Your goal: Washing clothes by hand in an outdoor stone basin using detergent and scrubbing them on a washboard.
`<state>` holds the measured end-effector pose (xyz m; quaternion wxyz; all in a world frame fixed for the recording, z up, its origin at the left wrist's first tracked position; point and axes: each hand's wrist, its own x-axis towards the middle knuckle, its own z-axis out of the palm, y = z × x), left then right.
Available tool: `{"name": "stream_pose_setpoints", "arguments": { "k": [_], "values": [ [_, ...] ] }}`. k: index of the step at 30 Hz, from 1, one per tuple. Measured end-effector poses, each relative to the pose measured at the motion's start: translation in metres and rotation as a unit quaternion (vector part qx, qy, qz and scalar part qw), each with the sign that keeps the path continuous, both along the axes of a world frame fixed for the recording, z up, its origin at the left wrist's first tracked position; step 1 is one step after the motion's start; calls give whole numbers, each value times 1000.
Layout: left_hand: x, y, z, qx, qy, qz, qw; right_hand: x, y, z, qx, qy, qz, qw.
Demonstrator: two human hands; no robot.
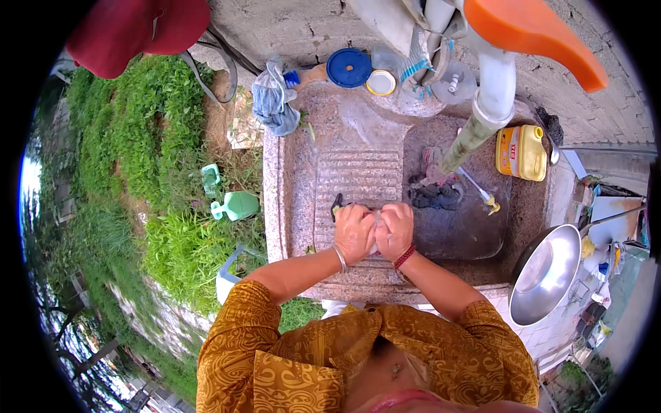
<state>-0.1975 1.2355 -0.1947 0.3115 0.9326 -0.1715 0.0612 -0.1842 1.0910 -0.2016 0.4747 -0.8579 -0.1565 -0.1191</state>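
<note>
My left hand (354, 233) and my right hand (394, 231) are closed side by side above the ribbed washboard (358, 172) of a speckled stone sink (274, 206). Their fingers curl inward and the knuckles touch. A little of something pale and wet shows between them; its kind is hidden. A small dark object (336, 203) lies by the left hand's fingertips. In the basin to the right, dark wet cloth (437, 196) lies beside a thin pale hose (475, 182) with a yellow end.
A thick pipe (494, 82) and an orange handle (537, 34) overhang the sink. Around the rim are a yellow jug (521, 153), a blue lid (348, 67) and a grey-blue cloth (274, 103). A metal wok (545, 275) leans at the right. Green plastic containers (237, 206) lie on the left.
</note>
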Motion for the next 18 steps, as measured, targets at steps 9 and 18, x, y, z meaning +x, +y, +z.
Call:
{"name": "stream_pose_setpoints", "arguments": {
  "k": [9,18],
  "values": [
    [120,-17,-18,73,-94,131,984,120,14,-18,-75,-66,-191,976],
    [4,-12,-3,-49,8,47,998,15,-4,-3,13,-26,0,1000]
  ]
}}
